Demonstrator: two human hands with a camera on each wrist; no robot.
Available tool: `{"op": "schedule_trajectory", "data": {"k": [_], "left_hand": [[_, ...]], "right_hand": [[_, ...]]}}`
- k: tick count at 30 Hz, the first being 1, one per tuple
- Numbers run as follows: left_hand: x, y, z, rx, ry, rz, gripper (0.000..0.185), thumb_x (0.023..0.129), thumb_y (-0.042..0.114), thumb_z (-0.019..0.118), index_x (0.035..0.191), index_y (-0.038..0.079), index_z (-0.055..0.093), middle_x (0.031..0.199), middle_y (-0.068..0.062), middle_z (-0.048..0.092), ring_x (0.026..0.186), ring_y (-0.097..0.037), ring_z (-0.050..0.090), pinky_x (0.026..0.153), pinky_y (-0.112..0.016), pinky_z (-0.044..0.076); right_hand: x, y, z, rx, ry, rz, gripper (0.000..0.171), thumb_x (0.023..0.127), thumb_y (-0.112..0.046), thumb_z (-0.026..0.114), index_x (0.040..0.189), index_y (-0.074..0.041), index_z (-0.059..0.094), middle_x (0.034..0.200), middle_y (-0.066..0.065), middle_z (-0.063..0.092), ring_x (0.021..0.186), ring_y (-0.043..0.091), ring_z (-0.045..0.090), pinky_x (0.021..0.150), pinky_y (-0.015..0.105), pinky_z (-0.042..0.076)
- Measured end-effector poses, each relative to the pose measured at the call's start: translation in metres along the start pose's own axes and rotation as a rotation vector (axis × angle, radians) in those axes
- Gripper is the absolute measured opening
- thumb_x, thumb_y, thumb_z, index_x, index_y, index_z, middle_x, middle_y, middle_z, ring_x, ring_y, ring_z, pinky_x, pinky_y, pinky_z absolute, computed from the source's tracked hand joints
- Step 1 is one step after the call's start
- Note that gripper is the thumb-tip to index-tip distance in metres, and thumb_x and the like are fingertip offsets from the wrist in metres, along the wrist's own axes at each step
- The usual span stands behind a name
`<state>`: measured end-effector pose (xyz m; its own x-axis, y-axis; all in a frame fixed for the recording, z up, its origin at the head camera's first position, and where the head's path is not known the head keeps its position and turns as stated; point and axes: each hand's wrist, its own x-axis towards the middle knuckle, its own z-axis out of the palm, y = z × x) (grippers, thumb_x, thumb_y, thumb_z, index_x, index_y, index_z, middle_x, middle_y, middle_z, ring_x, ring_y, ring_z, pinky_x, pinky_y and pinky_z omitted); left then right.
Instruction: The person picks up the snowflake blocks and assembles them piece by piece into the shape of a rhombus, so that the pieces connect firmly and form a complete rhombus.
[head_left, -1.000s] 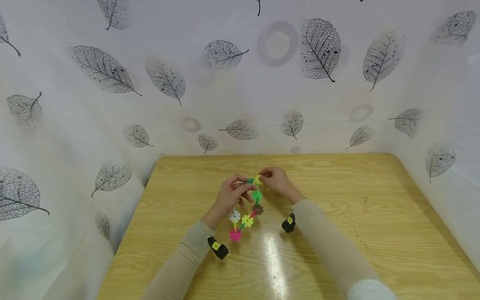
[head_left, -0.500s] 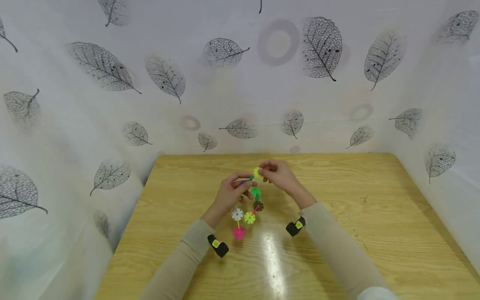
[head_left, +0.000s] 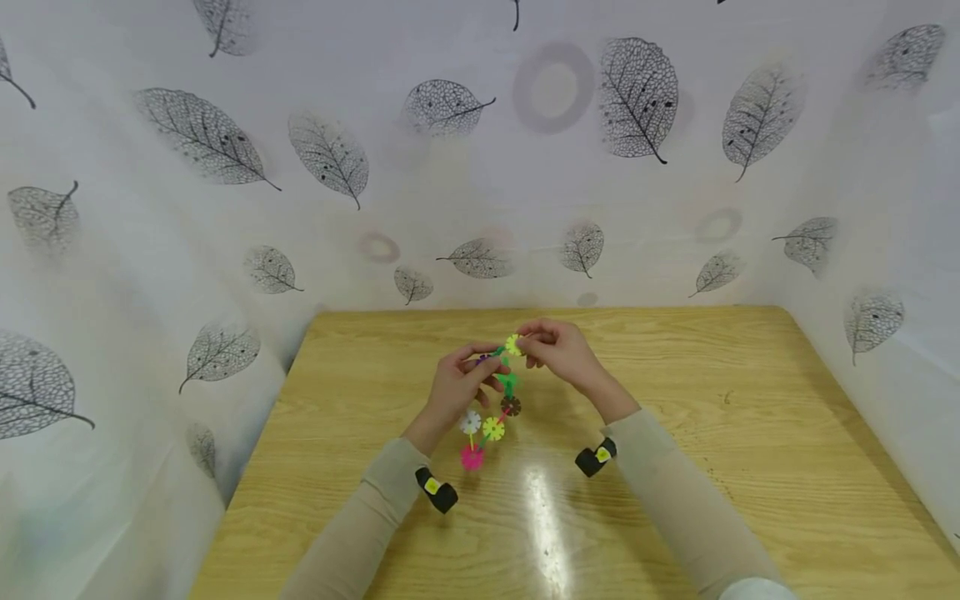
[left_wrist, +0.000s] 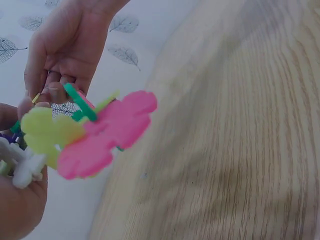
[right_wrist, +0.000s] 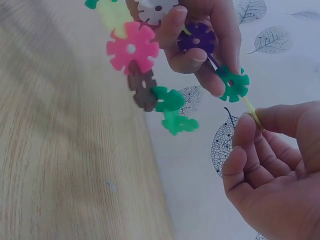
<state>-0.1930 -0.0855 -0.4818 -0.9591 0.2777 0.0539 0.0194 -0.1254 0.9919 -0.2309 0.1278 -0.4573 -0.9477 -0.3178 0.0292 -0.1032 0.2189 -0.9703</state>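
Note:
Notched plastic snowflake discs in several colours are linked into a chain, held above the table. My left hand (head_left: 452, 388) grips the chain near a purple disc (right_wrist: 202, 36) and a green disc (right_wrist: 236, 86). Between the thumb and index finger of my right hand (head_left: 564, 352) is a yellow disc (head_left: 513, 344), seen edge-on in the right wrist view and joined to that green disc. Below my left hand hang a white disc (head_left: 470, 422), a pink disc (head_left: 472, 457), another yellow disc (head_left: 493, 429) and a brown disc (head_left: 511, 406). Fingers partly hide the chain's upper part.
A wood-grain table (head_left: 675, 375) lies under both hands. Behind it and along its sides hangs a pale curtain (head_left: 480, 200) printed with dark leaves. Black wrist cameras (head_left: 437, 490) are strapped at both sleeves.
My right hand has moved slightly up and away with the yellow disc, and its wrist has shifted right. The hanging discs have swayed and risen a little. My left hand stays nearly in place.

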Motion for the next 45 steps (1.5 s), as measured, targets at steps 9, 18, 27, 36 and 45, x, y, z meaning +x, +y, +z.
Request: {"op": "schedule_trajectory", "data": {"k": [9, 18, 27, 36, 45], "left_hand": [[0.001, -0.001, 0.000, -0.047, -0.036, -0.009, 0.028, 0.099, 0.018, 0.064, 0.122, 0.003, 0.063, 0.094, -0.014, 0.076, 0.069, -0.023, 0.071, 0.049, -0.027, 0.056], [0.002, -0.001, 0.000, -0.048, -0.055, 0.001, 0.028, 0.100, 0.012, 0.061, 0.125, -0.001, 0.059, 0.097, -0.022, 0.074, 0.068, -0.021, 0.071, 0.052, -0.027, 0.058], [0.001, -0.005, 0.000, -0.055, -0.048, 0.001, 0.029, 0.098, 0.013, 0.064, 0.121, -0.005, 0.059, 0.095, -0.026, 0.073, 0.064, -0.017, 0.070, 0.054, -0.028, 0.059], [0.001, -0.008, 0.001, -0.049, -0.062, 0.015, 0.030, 0.099, 0.012, 0.062, 0.120, -0.009, 0.057, 0.094, -0.023, 0.074, 0.066, -0.016, 0.071, 0.058, -0.030, 0.061], [0.001, -0.009, 0.004, -0.054, -0.074, 0.019, 0.033, 0.100, 0.011, 0.059, 0.129, -0.006, 0.053, 0.100, -0.035, 0.069, 0.067, -0.017, 0.071, 0.060, -0.033, 0.062]], "right_hand": [[0.001, -0.002, 0.002, -0.016, 0.008, 0.008, 0.022, 0.097, -0.018, 0.065, 0.114, -0.006, 0.068, 0.086, 0.010, 0.072, 0.070, 0.022, 0.066, 0.068, 0.034, 0.058], [-0.002, -0.016, 0.002, -0.043, -0.031, 0.039, 0.027, 0.098, -0.012, 0.062, 0.118, 0.006, 0.064, 0.098, 0.028, 0.069, 0.075, 0.026, 0.067, 0.067, 0.029, 0.059], [0.000, -0.003, 0.003, -0.050, -0.028, -0.036, 0.023, 0.097, -0.015, 0.066, 0.111, 0.003, 0.067, 0.092, 0.022, 0.071, 0.070, 0.020, 0.065, 0.063, 0.028, 0.058], [-0.001, -0.004, 0.005, -0.022, -0.030, -0.022, 0.018, 0.097, -0.012, 0.065, 0.107, 0.003, 0.068, 0.088, 0.020, 0.071, 0.069, 0.020, 0.066, 0.066, 0.031, 0.060], [-0.002, -0.004, 0.005, -0.012, -0.050, -0.005, 0.024, 0.097, -0.014, 0.065, 0.111, 0.005, 0.067, 0.094, 0.026, 0.070, 0.075, 0.029, 0.068, 0.068, 0.030, 0.061]]}}
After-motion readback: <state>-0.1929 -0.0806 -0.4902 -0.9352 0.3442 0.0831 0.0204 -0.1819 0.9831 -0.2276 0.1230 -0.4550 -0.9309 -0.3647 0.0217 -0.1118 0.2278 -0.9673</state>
